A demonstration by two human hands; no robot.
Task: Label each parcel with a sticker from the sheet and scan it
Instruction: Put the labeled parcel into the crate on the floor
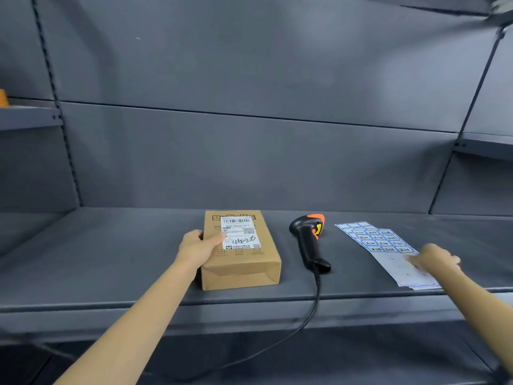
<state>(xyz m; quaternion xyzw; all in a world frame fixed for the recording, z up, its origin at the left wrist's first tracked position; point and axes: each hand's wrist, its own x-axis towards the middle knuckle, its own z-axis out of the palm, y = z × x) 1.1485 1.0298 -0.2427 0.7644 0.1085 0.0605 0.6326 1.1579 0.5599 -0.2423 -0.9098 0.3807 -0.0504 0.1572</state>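
While the grey metal shelf (111, 259) carries everything at working height, I stand square to it, arms reaching in from below. Cardboard parcel (241, 251) lies flat at centre-left, shipping label (239, 232) face up, presumably so a sticker can go on top and the barcode reads easily. My left hand (198, 248) grips its left edge, thumb across the top onto the label, fingers wrapped round the side: steadying it, I judge. Sticker sheet (388, 251) lies flat well to the right, blue-bordered stickers left on its far half, the near half looking bare. My right hand (435, 259) rests on that near part; it is blurred, so I cannot tell how the fingers lie. Scanner (311, 240) lies on its side between parcel and sheet, cable trailing over the shelf edge, within reach of either hand.
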